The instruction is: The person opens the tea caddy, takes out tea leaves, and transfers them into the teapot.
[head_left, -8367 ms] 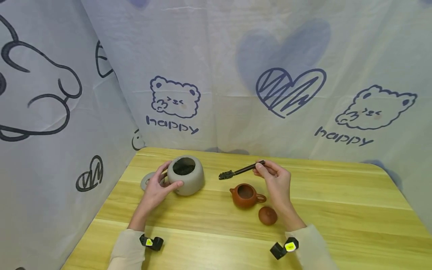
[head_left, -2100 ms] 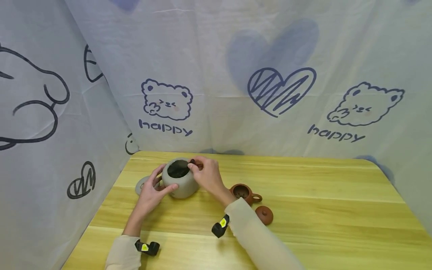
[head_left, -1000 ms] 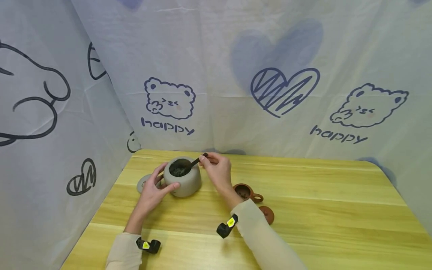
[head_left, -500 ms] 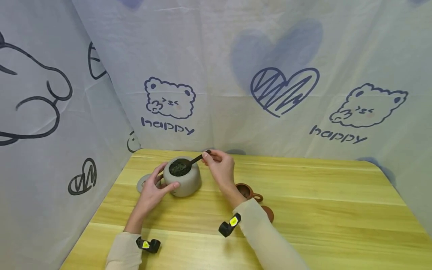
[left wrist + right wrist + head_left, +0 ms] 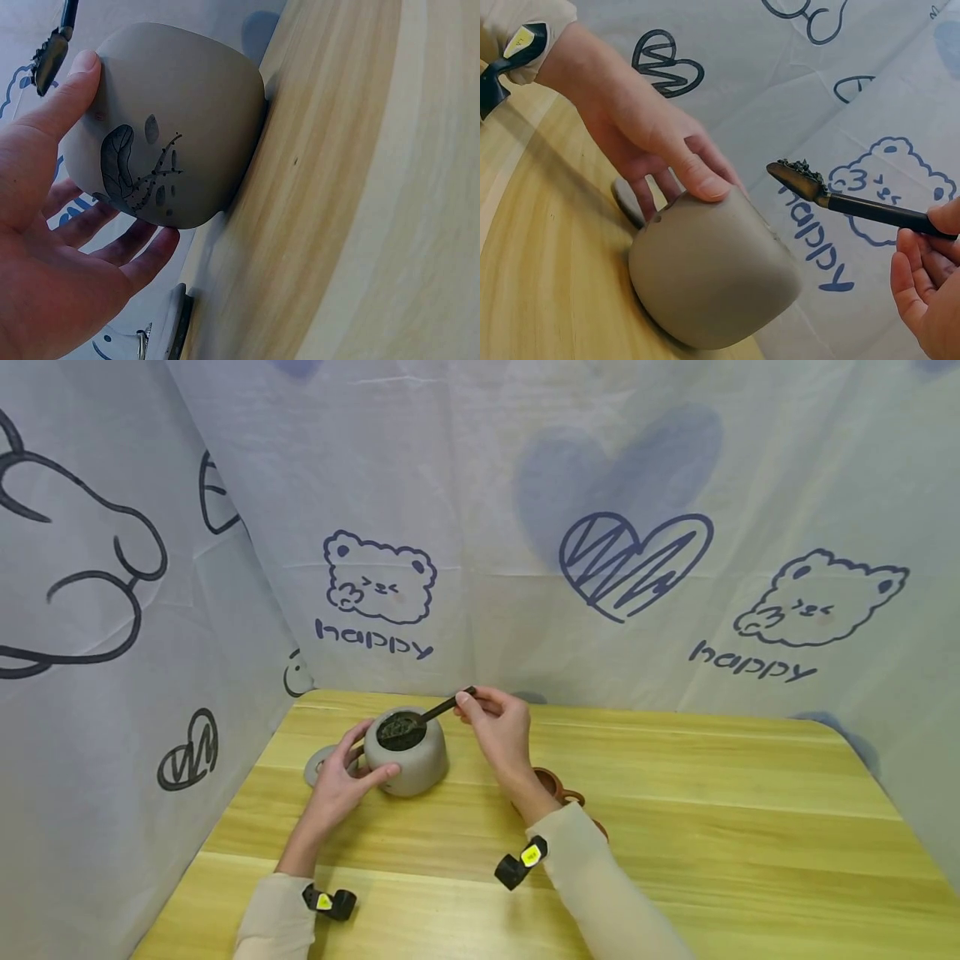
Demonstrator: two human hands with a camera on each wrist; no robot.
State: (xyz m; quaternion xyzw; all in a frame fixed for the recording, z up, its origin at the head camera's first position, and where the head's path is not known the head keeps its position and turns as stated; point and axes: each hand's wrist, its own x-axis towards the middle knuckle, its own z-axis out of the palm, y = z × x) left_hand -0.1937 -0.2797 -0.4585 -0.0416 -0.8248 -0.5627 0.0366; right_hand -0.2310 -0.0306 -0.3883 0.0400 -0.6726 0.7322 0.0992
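A round grey tea jar (image 5: 422, 770) stands on the table, its dark mouth showing tea leaves inside. My left hand (image 5: 341, 789) holds its left side, thumb in front and fingers behind; the left wrist view shows a plant drawing on the jar (image 5: 187, 105). With thumb and fingertips my right hand (image 5: 504, 735) pinches the end of a dark tea scoop (image 5: 444, 707). In the right wrist view the scoop (image 5: 877, 210) is just above the rim, carrying a small heap of tea leaves (image 5: 804, 171). Behind my right wrist, a brown clay teapot (image 5: 546, 777) is partly hidden.
The jar's grey lid (image 5: 317, 767) lies left of the jar, behind my left hand. Only an edge of the teapot's lid (image 5: 602, 832) shows past my right sleeve. A printed cloth (image 5: 510, 635) hangs along the back of the wooden table (image 5: 750, 827).
Earlier, my right hand held the loaded scoop near the teapot, then dipped it into the jar. Over the last second the scoop has risen up and right. My left hand stays on the jar.
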